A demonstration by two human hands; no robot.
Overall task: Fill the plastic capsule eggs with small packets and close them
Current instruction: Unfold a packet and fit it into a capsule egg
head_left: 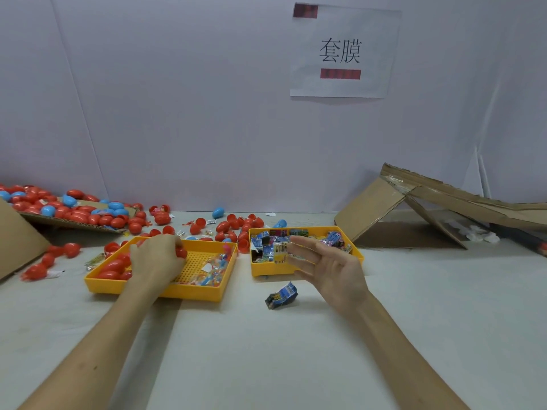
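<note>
Scanning from left of the left tray (189, 293), we log a cardboard sheet (26, 238) heaped with red and blue eggs (78, 216). Over the tray our left hand (157, 258) curls round a red egg (181, 252), hiding part of the tray floor. Clear packets (213, 272) lie in its right corner. Right of it, a second tray (356, 250) holds blue packets (266, 247). Our right hand (331, 267) is in front, fingers straight and spread, covering its front wall. Further right stands a collapsed carton (414, 202).

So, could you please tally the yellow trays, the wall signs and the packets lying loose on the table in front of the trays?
Yellow trays: 2
Wall signs: 1
Loose packets in front of the trays: 1
Total: 4
</note>
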